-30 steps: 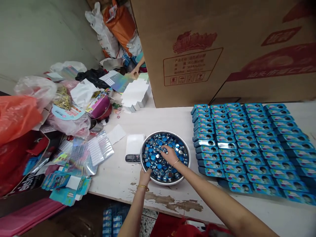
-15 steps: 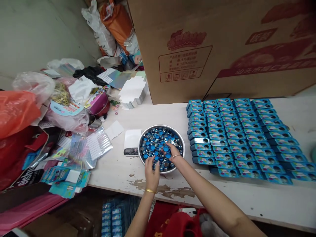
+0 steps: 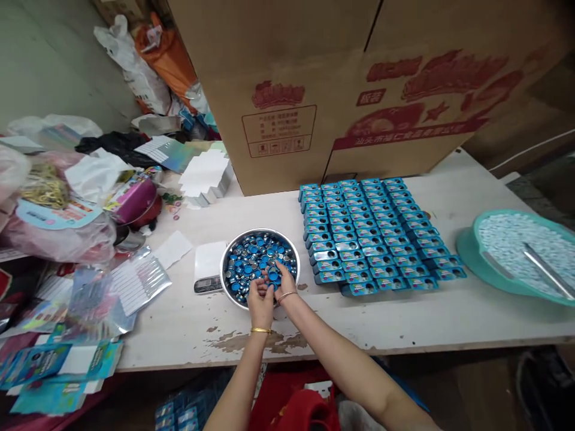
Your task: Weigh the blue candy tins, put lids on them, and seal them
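Note:
A round metal bowl (image 3: 223, 263) is filled with small round blue-and-silver caps (image 3: 245, 261). Over its near right part, my right hand (image 3: 286, 284) is closed around several of the caps, one of them showing its blue face (image 3: 274, 276). My left hand (image 3: 261, 304) meets it from the left, fingertips drawn together beside those caps. What lies between the left fingers is too small and covered to make out. Under the bowl's left side sits a white scale (image 3: 207, 258) with a dark display.
Rows of blue printed packs (image 3: 359, 239) stand right of the bowl. Further right is a turquoise basin (image 3: 476, 254) of small white pieces with a metal tool (image 3: 545, 269). A large cardboard box (image 3: 278, 54) stands behind. Bags, white card stacks (image 3: 204, 173) and film sheets crowd the left.
My left hand has closed its fingers and come against my right hand, which still holds caps. The view has swung right, bringing the turquoise basin into sight.

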{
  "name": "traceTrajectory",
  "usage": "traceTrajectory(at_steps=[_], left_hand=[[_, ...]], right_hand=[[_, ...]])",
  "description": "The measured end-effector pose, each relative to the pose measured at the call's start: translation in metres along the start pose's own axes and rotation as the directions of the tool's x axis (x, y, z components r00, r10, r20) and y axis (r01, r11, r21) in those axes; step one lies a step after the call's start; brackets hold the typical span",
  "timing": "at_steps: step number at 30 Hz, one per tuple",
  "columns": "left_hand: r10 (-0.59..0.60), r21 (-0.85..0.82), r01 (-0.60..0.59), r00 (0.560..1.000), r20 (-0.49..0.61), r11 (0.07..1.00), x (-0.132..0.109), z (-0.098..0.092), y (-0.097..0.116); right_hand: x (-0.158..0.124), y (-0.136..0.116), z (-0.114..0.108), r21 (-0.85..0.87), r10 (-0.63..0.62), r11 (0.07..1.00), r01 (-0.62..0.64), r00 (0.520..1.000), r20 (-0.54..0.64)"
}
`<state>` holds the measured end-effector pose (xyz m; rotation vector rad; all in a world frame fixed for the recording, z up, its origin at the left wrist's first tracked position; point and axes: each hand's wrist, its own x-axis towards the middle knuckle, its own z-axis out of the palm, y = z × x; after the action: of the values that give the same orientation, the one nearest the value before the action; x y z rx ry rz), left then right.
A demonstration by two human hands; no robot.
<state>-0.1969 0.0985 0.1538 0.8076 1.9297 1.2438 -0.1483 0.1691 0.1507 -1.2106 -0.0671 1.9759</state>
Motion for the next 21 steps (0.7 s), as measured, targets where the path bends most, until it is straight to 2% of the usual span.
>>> traceTrajectory(at_steps=[3, 5, 8, 11, 13, 16, 18, 21], left_hand=[[0.112, 0.057, -0.112, 0.994, 0.005, 0.992, -0.012, 0.003, 0.008], [0.171, 0.082, -0.169, 0.985, -0.023, 0.982, -0.023, 0.008, 0.013], [0.079, 0.03, -0.077, 0.995, -0.057, 0.997, -0.035, 0.029, 0.021], [-0.045, 0.125, 0.035, 0.996, 0.075, 0.991, -0.037, 0.071, 0.03], [-0.078, 0.243, 0.04, 0.985, 0.151, 0.969, -0.035, 0.107, 0.037], [-0.13, 0.39, 0.04, 0.97, 0.205, 0.92, -0.031, 0.157, 0.046], [-0.185, 0.514, 0.048, 0.958, 0.219, 0.856, -0.028, 0.181, 0.051], [-0.288, 0.689, 0.066, 0.934, 0.212, 0.722, -0.023, 0.203, 0.058]], right_hand=[[-0.004, -0.018, -0.011, 0.08, 0.046, 0.996, -0.046, 0.999, 0.005], [-0.009, -0.039, -0.025, 0.111, 0.075, 0.991, -0.076, 0.997, 0.016], [-0.019, -0.082, -0.062, 0.114, 0.113, 0.987, -0.116, 0.993, 0.029], [-0.034, -0.128, -0.113, 0.084, 0.138, 0.987, -0.14, 0.99, 0.033], [-0.046, -0.153, -0.15, 0.046, 0.138, 0.989, -0.14, 0.989, 0.047], [-0.059, -0.181, -0.196, -0.029, 0.142, 0.99, -0.141, 0.988, 0.066], [-0.065, -0.193, -0.217, -0.066, 0.148, 0.987, -0.144, 0.987, 0.063], [-0.071, -0.205, -0.233, -0.102, 0.173, 0.981, -0.164, 0.982, 0.081]])
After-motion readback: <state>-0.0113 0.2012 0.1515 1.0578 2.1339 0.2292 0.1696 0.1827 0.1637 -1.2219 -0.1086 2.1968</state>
